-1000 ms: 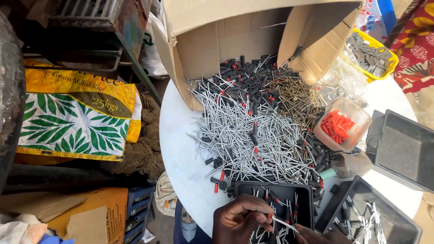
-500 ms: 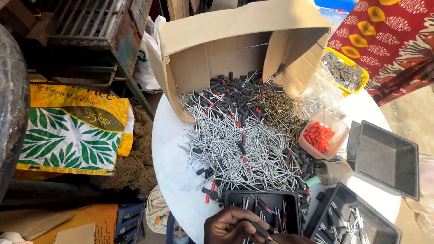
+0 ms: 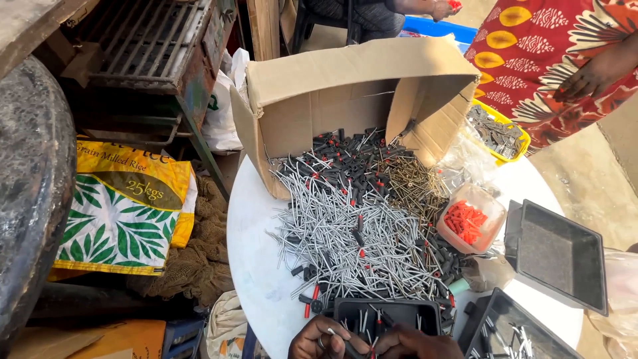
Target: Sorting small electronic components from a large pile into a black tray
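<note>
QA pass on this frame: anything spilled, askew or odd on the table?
Yes. The cardboard box lies tipped on its side, and grey metal pins mixed with black caps and brass screws spill across the white round table. Both hands, left hand and right hand, pick at the black tray.

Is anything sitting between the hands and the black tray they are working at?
Nothing visible does. The left hand and right hand are already at the near edge of the black tray, fingers over its nails. The big nail pile lies beyond the tray, not in between.
</note>
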